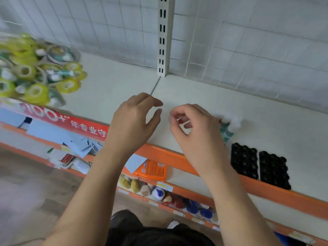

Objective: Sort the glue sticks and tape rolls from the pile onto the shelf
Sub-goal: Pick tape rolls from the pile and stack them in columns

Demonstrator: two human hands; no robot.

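Shelf (195, 89) viewed from above. The pile (35, 71) of yellow-green tape rolls mixed with teal-and-white pieces lies at the shelf's far left, blurred, cut by the frame edge and well apart from both hands. The left hand (134, 121) hovers over the shelf's middle near the front edge, fingers loosely curved and spread from the thumb, holding nothing. The right hand (197, 132) is just beside it, fingers curled toward the thumb, with bare shelf showing through the gap. A blurred teal item (228, 129) shows at this hand's far side; whether the fingers hold it cannot be told. Two black trays (245, 160) sit at the front edge, to the right.
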